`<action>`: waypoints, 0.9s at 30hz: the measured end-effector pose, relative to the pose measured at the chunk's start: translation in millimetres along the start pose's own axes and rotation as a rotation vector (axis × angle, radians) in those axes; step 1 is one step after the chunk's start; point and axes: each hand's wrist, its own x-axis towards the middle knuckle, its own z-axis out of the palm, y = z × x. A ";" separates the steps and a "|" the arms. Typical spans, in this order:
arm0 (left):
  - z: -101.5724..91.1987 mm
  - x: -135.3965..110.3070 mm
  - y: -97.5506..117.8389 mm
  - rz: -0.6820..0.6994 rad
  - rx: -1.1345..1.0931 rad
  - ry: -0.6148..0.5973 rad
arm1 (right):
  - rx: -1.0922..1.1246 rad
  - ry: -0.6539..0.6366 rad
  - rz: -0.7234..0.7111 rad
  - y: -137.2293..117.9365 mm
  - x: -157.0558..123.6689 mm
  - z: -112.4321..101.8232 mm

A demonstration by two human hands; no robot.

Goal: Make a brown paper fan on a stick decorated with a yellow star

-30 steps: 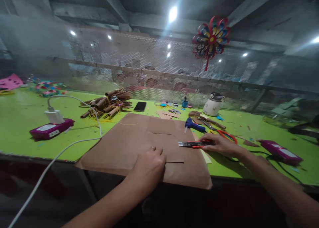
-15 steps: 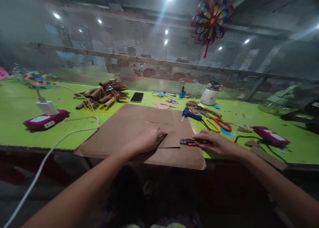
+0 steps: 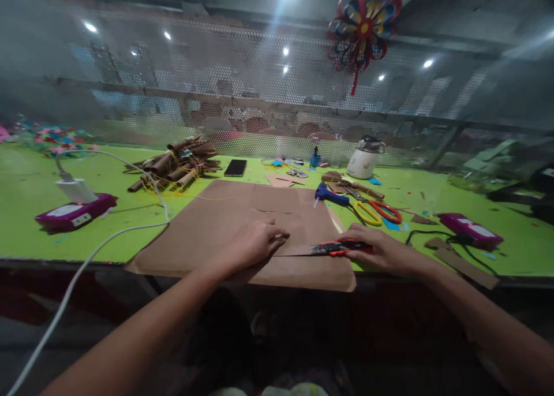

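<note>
A large brown paper sheet point(image 3: 190, 228) lies at the table's front edge, its near corners overhanging. On it is a smaller brown paper piece point(image 3: 292, 225). My left hand point(image 3: 255, 241) rests over that piece's left side, fingers bent, with a gap between thumb and index finger. My right hand point(image 3: 372, 246) is closed around a red and black box cutter point(image 3: 340, 247), held low and nearly level over the sheet's right part. The cutter's tip points left, at the small piece's lower right edge. Whether the blade touches the paper I cannot make out.
Right of the sheet lie a blue glue gun point(image 3: 331, 196), scissors point(image 3: 381, 212) and a purple power block point(image 3: 471, 231). Behind are rolled brown paper tubes point(image 3: 177, 165), a phone point(image 3: 236, 168) and a white flask point(image 3: 364, 158). A white cable point(image 3: 125, 230) crosses the left side.
My left fingers have lifted slightly and parted. The box cutter has shifted slightly against the small piece, now covering its lower right corner. The view has tilted a little.
</note>
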 end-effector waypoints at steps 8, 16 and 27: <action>0.5 1.9 -2.5 -0.012 -0.020 -0.056 | -0.005 0.026 0.017 0.5 -8.8 3.3; 1.3 1.1 -2.6 -0.016 -0.027 -0.057 | 0.013 0.041 0.054 -3.4 -20.4 7.3; 0.1 2.1 -2.3 -0.014 -0.033 -0.083 | -0.010 0.104 0.021 -6.0 -13.8 18.7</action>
